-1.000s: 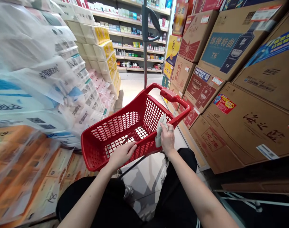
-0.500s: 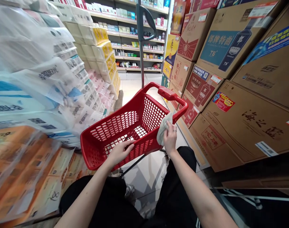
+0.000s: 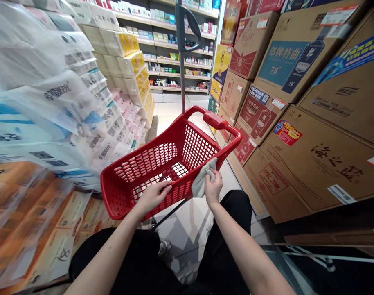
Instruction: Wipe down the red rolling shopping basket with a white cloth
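Note:
A red plastic shopping basket (image 3: pixel 144 157) with slotted walls and a long pull handle (image 3: pixel 181 53) stands on the floor between my knees and the aisle. My left hand (image 3: pixel 154 196) grips its near rim, thumb on top and the other fingers hidden over the inner side. In my right hand (image 3: pixel 213 188) is a crumpled pale grey cloth (image 3: pixel 201 182), pressed against the outside of the near wall toward the right end. The red carrying grip (image 3: pixel 216 120) rises above that end, touched by neither hand.
Wrapped tissue packs (image 3: pixel 52 110) are stacked high on the left, with orange packs (image 3: pixel 30 217) below. Cardboard cartons (image 3: pixel 322 159) form a wall on the right. Stocked shelves (image 3: pixel 181 57) stand at the far end, beyond the tiled floor (image 3: pixel 168 107).
My right hand has slid the cloth left and slightly down along the basket's near wall, away from the carrying grip. My left hand keeps its hold on the rim.

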`<state>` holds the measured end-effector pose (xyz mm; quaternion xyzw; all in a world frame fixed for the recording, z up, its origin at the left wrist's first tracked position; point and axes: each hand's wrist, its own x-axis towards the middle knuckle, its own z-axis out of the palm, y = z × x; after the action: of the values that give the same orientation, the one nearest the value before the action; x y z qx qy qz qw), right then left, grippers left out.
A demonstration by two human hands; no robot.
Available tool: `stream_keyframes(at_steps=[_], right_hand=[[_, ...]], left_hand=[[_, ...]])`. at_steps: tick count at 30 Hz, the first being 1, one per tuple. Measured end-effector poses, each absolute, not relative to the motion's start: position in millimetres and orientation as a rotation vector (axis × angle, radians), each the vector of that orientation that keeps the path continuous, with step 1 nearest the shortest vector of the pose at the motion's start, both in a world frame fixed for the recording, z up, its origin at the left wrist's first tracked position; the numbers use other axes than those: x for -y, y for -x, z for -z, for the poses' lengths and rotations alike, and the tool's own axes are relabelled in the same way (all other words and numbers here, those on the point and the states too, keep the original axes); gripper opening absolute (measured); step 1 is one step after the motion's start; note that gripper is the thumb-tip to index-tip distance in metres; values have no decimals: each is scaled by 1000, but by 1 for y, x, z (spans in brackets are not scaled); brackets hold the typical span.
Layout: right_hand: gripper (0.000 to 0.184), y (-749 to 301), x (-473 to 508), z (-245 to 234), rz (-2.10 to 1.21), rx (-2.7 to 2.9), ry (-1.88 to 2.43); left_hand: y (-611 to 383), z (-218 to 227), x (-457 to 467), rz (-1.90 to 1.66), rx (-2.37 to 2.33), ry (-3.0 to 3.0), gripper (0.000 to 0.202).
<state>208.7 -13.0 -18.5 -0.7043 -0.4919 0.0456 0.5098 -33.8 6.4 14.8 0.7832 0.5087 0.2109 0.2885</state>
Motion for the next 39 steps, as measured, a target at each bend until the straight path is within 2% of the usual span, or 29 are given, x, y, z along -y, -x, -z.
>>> stream_keyframes(at_steps=[5, 9, 14, 20, 24, 32, 36, 39], right_hand=[[33, -197, 6, 35, -261, 1147, 1869], [25, -154, 20, 42, -292, 1414, 1786], [22, -132, 30, 36, -360, 1415, 1657], [19, -158, 11, 30, -439, 1413, 1678], [28, -201, -16, 26, -444, 1164, 1838], [23, -198, -5, 7, -373, 1273, 1649], [31, -192, 2, -19, -156, 1382, 1530], [33, -198, -12, -33, 8, 1571, 1609]], left_hand=[[28, -13, -7, -596, -1337, -2079, 44], [23, -14, -10, -615, -1309, -2059, 44], [21, -15, -15, -589, -1314, -2083, 46], [17, -12, -13, -592, -1310, -2158, 45], [12, -11, -8, -615, -1320, -2197, 43], [7, -10, 0, -588, -1339, -2284, 44], [8, -9, -2, -542, -1361, -2273, 47], [9, -12, 0, -490, -1398, -2267, 48]])
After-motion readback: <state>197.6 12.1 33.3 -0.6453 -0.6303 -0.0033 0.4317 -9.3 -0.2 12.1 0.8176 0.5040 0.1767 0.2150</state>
